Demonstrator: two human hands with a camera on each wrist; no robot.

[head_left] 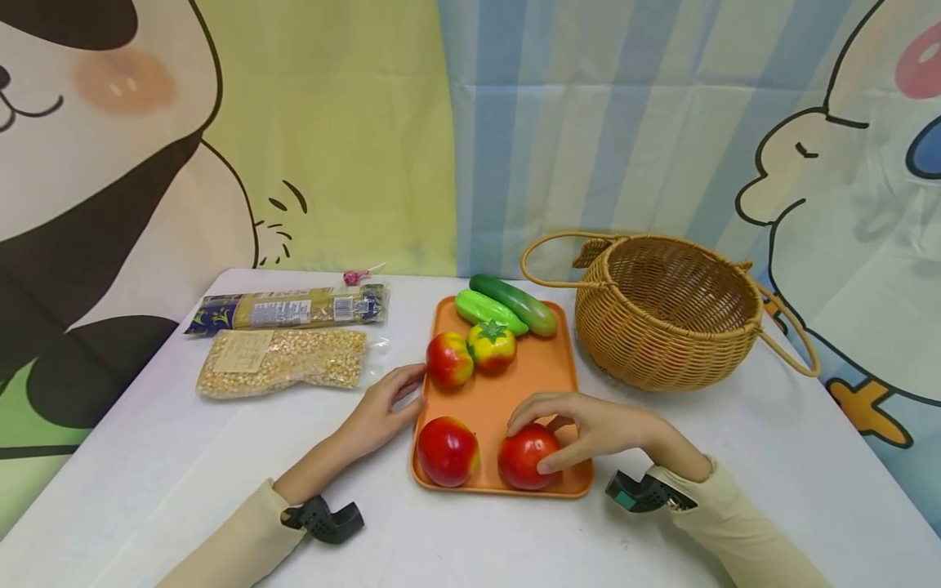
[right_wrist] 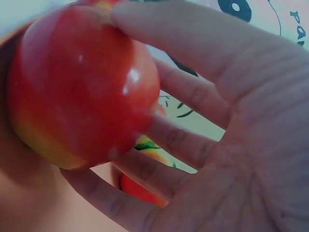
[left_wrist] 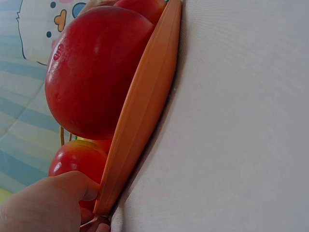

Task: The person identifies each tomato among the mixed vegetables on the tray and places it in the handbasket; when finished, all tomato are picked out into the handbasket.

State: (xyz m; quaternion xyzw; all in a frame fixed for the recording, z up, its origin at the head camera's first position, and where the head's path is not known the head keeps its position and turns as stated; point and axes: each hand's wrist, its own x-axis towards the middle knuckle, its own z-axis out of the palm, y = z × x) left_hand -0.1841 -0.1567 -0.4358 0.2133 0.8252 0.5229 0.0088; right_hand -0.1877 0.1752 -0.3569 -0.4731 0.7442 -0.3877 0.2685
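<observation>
Head view: left hand [head_left: 379, 414] pinches the orange tray [head_left: 481, 407] at nine o'clock, likely steadying it; right hand [head_left: 591, 425] grips a red fruit [head_left: 524, 459] at five o'clock.

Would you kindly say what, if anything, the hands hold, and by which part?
The left hand holds the tray by its left rim; the right hand grips the near right fruit around its upper part.

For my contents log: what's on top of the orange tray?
Dark green cucumber, light green vegetable, two-tone fruit, leaf-topped fruit and left red fruit. The right hand holds the right red fruit; resting or lifted, unclear. The orange tray directly beneath them is covered.
</observation>
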